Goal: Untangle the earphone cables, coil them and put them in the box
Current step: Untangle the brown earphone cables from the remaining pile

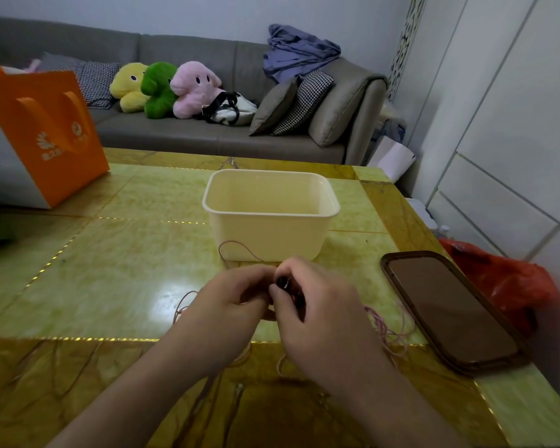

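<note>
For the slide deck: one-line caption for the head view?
Both hands, left hand and right hand, work pink earphone cable before the box.

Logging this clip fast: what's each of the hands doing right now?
Left hand: fingers curled, pinching the pink cable.
Right hand: fingers curled, pinching the same cable where the two hands meet.

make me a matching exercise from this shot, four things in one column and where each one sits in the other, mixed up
Things:
1. box
2. phone
3. orange bag
4. pink plush toy

Places:
a. on the grey sofa, beside the green plush
b. far left of the table
c. on the table right of the hands
d. middle of the table, just beyond the hands

Pairs: 1-d, 2-c, 3-b, 4-a
</note>
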`<state>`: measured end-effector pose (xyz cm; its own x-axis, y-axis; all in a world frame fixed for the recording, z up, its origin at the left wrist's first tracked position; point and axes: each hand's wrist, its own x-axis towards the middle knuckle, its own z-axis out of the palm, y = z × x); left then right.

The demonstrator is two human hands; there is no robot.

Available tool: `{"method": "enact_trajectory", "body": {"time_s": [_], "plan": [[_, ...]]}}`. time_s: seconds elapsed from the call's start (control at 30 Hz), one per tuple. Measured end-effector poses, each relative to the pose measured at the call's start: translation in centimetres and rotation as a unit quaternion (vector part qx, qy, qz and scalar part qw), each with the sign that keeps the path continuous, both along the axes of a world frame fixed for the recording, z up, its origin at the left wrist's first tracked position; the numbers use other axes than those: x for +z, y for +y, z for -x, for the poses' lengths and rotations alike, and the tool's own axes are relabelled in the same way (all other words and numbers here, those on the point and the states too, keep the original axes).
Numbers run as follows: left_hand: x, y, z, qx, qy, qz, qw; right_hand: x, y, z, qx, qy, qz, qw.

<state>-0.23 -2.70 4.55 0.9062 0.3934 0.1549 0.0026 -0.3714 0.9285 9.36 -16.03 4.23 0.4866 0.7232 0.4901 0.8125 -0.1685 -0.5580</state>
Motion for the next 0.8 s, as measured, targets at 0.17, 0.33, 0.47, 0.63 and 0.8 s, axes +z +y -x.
{"method": "enact_trajectory", "body": {"time_s": [0.17, 0.33, 0.47, 0.63, 0.8], "plan": [[0.1, -0.3, 0.2, -0.046, 0.019, 0.023, 0.999, -0.1, 0.1, -0.5, -0.036, 0.012, -0.021, 0.999], [-0.4, 0.1, 0.1, -0.026, 0.028, 0.213, 0.976, 0.9, -0.3, -1.5, 0.016, 0.282, -0.054, 0.958], [-0.1, 0.2, 0.0, -0.012, -0.012, 0.345, 0.938, 1.0, -0.8, -3.3, -0.006, 0.391, -0.087, 0.916], [0.4, 0.1, -0.1, -0.014, -0.033, 0.39, 0.92, 0.0, -0.5, -3.3, 0.104, 0.503, -0.023, 0.858], [0.5, 0.4, 0.3, -0.027, -0.018, 0.396, 0.918, -0.6, -0.1, -3.3, 0.12, 0.541, -0.058, 0.83]]}}
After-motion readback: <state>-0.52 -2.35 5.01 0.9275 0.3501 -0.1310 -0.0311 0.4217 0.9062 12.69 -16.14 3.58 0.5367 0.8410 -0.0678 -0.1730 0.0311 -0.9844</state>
